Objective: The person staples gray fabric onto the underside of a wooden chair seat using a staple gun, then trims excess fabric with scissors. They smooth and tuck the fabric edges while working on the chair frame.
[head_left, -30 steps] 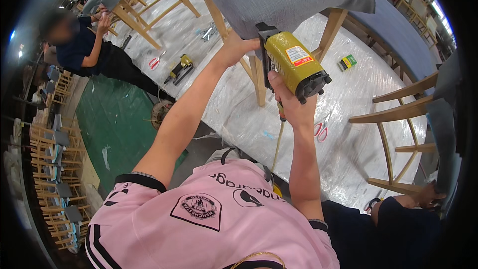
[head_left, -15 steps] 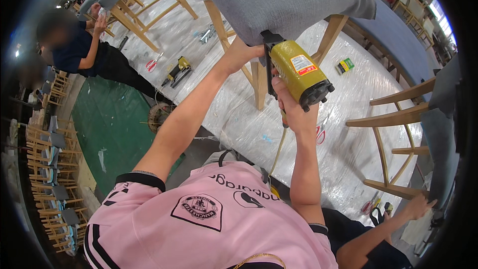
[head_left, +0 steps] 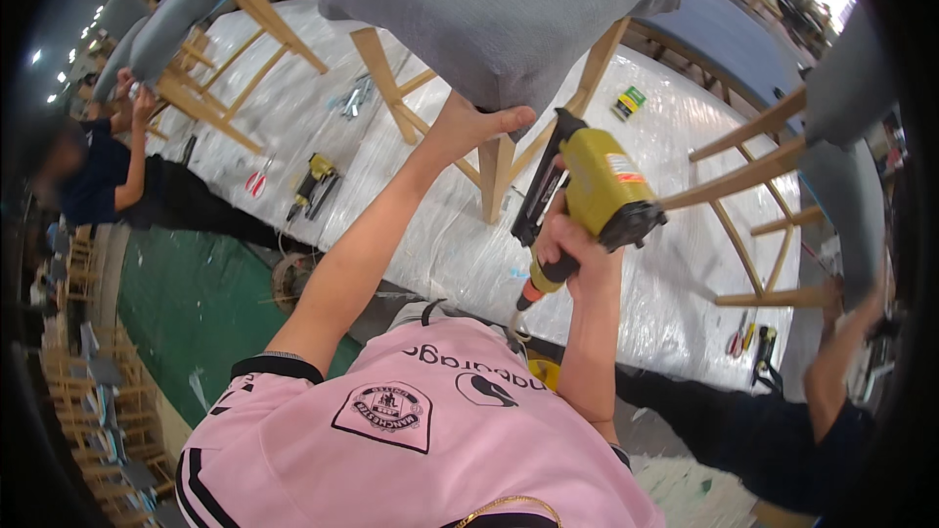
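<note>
Plastic-wrapped, the long white worktable (head_left: 411,235) spreads under upturned chairs. On it, the left hand (head_left: 468,127) presses flat, fingers spread, against the underside of the grey padded chair seat (head_left: 494,15), beside a pale wooden leg (head_left: 496,176). The right hand (head_left: 567,249) is clamped round the handle of the yellow nail gun (head_left: 597,191), which has dropped lower and further right of the seat than half a second ago. Another yellow tool (head_left: 315,176) lies on the table at left, and red pliers (head_left: 256,179) near it. Two other people work nearby: one at far left (head_left: 108,186), another's arm (head_left: 841,352) reaching to a chair frame at right.
</note>
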Motion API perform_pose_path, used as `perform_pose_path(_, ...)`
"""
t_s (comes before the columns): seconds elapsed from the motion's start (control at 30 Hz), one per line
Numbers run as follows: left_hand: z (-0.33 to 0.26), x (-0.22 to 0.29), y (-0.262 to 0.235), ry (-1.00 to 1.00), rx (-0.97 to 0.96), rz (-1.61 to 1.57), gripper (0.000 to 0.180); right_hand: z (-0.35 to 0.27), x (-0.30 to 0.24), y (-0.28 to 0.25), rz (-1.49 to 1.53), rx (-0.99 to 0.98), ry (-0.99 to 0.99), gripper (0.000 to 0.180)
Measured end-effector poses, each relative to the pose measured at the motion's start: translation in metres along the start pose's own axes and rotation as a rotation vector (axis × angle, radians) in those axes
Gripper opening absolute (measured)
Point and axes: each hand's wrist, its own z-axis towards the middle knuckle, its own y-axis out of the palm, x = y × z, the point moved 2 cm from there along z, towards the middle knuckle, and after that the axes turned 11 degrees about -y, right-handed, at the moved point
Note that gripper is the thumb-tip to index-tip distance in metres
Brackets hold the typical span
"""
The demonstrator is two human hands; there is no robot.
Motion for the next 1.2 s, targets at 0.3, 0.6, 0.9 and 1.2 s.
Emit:
perform_pose_path(0.3,0.005,0.019,-0.011,0.131,-0.352,-0.038,0.044,-0.004,0.041,0.111,-0.725,0.128,-0.518,0.052)
perform_pose_path(0.6,0.003,0.018,-0.015,0.048,-0.516,-0.131,0.036,0.012,0.068,0.137,-0.836,0.319,-0.618,0.06)
perform_pose_path(0.9,0.013,0.016,-0.028,-0.063,-0.711,-0.177,0.042,0.025,0.075,0.138,-0.904,0.435,-0.589,0.052)
perform_pose_path(1.2,0.03,-0.005,-0.036,-0.065,-0.74,-0.094,0.041,0.023,0.074,0.137,-0.9,0.43,-0.577,0.051)
